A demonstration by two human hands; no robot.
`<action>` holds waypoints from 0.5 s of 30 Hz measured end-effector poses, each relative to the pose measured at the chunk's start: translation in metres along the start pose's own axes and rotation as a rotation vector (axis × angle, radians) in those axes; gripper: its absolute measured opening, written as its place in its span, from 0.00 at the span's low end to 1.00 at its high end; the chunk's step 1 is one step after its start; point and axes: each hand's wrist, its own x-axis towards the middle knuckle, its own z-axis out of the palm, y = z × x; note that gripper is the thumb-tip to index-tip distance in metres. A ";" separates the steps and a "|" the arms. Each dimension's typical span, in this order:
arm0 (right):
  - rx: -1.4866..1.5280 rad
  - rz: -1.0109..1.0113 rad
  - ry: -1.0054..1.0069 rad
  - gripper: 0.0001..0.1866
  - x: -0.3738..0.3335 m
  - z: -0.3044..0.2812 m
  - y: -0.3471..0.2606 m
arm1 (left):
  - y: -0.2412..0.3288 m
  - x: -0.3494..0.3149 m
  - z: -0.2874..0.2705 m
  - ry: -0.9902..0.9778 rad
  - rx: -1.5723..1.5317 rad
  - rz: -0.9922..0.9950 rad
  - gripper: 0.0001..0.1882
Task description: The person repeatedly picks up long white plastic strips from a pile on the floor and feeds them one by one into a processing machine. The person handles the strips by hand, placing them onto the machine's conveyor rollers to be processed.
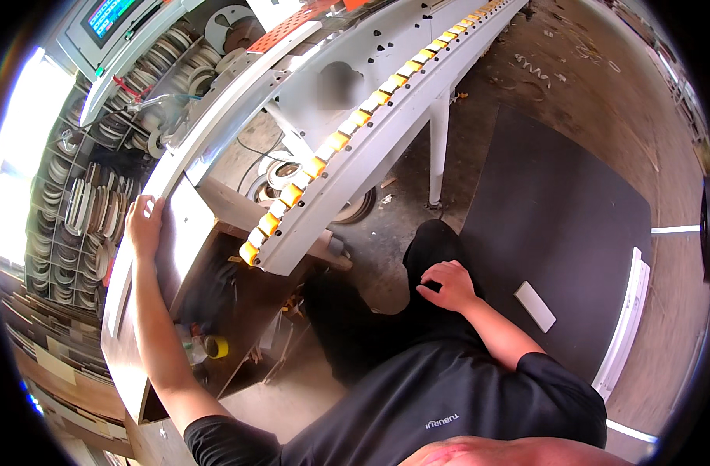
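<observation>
At the left, my left hand (144,225) lies over a long white strip (120,299), its fingers curled round the strip's edge. This strip runs along the outer edge of a wooden cabinet top (180,237) and up along the machine bed. My right hand (448,286) rests on my dark-trousered thigh, fingers loosely bent and thumb apart, with nothing in it. Beside my right forearm a small white rectangular piece (535,306) lies on a large dark panel (561,210).
A pale rail with yellow and white rollers (338,140) slants across the middle. Racks of edge-band rolls (91,206) stand at the left, below a screen (110,19). Long white strips (625,326) lie along the dark panel's right edge. The open cabinet holds a yellow-ended roll (216,346).
</observation>
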 end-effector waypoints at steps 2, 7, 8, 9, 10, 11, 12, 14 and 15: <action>-0.004 -0.007 0.004 0.12 0.001 0.001 0.001 | -0.001 0.000 0.000 0.000 0.004 0.008 0.18; -0.006 -0.010 0.002 0.12 0.001 0.004 0.004 | -0.004 -0.001 0.000 -0.009 0.009 -0.004 0.18; -0.004 -0.017 0.000 0.12 0.001 0.005 0.005 | -0.006 -0.001 0.000 -0.012 0.013 -0.006 0.18; -0.013 -0.015 0.002 0.12 0.002 0.005 0.005 | -0.002 0.000 -0.002 -0.015 0.014 -0.006 0.18; -0.021 -0.013 0.003 0.11 0.001 0.004 0.003 | 0.003 0.000 -0.001 -0.019 0.014 -0.031 0.19; -0.030 -0.013 0.004 0.11 0.002 0.003 0.002 | 0.005 0.000 -0.001 -0.013 0.006 -0.028 0.19; -0.026 -0.022 0.007 0.11 0.002 0.003 0.002 | 0.005 0.001 -0.001 -0.009 0.011 -0.029 0.20; -0.021 -0.034 0.018 0.11 0.002 0.004 0.003 | 0.008 0.000 -0.003 -0.009 0.019 -0.032 0.21; -0.013 -0.037 0.017 0.11 0.002 0.004 0.003 | 0.004 0.001 -0.001 -0.022 0.036 -0.044 0.22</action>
